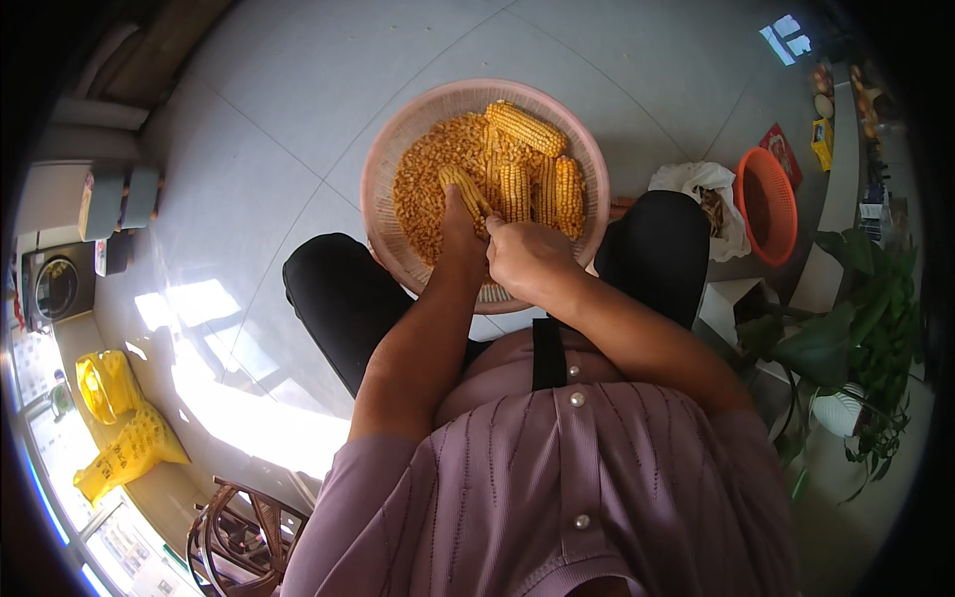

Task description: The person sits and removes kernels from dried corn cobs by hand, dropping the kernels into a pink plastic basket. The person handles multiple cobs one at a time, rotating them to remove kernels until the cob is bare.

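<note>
Between my knees stands a pink plastic basket [376, 204] with many loose yellow corn kernels [423, 164] in its left part. My left hand [462, 221] is closed around an ear of corn [464, 189], which it holds tilted over the kernels. Up against the lower end of that ear is my right hand [529, 259], its fingers curled into a fist and its thumb side at the corn. Whether anything is inside the right fist is hidden. Several more ears of corn [527, 129] lie in the right part of the basket, some upright in my view, one slanting across the back.
At the right stand a white bag [686, 181] with brownish contents, an orange plastic basket [766, 206] and a leafy potted plant [846, 308]. Yellow bags [134, 453] and a brown woven chair [234, 532] are at the left. A few kernels lie on the grey tiled floor [298, 109].
</note>
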`<move>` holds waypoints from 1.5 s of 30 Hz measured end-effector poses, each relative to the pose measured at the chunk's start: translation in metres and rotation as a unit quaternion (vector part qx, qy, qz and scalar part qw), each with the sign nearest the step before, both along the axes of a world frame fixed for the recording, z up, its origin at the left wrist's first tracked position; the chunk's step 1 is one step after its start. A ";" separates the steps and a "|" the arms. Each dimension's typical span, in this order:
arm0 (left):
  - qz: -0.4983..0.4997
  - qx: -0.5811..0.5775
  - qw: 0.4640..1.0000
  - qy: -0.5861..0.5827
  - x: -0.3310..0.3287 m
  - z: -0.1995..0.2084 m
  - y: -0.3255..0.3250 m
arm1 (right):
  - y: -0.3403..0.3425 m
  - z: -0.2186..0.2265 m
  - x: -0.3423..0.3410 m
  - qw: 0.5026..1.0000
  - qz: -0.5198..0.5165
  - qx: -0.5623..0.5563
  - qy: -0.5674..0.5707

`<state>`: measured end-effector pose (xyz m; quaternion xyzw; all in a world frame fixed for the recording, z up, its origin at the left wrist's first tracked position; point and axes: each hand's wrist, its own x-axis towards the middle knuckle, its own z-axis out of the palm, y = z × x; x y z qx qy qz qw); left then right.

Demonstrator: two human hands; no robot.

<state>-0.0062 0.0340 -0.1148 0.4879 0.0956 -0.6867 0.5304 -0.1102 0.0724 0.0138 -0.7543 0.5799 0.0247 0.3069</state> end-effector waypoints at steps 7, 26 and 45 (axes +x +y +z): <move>-0.035 -0.014 0.996 0.075 0.012 -0.015 -0.003 | 0.000 -0.014 0.010 0.999 0.003 -0.022 0.023; -0.049 -0.095 0.993 0.053 0.009 -0.013 0.006 | -0.019 -0.009 0.014 0.995 -0.049 0.057 -0.064; -0.033 -0.127 0.991 0.025 0.008 -0.023 0.003 | -0.039 0.005 0.011 0.996 0.009 0.089 -0.015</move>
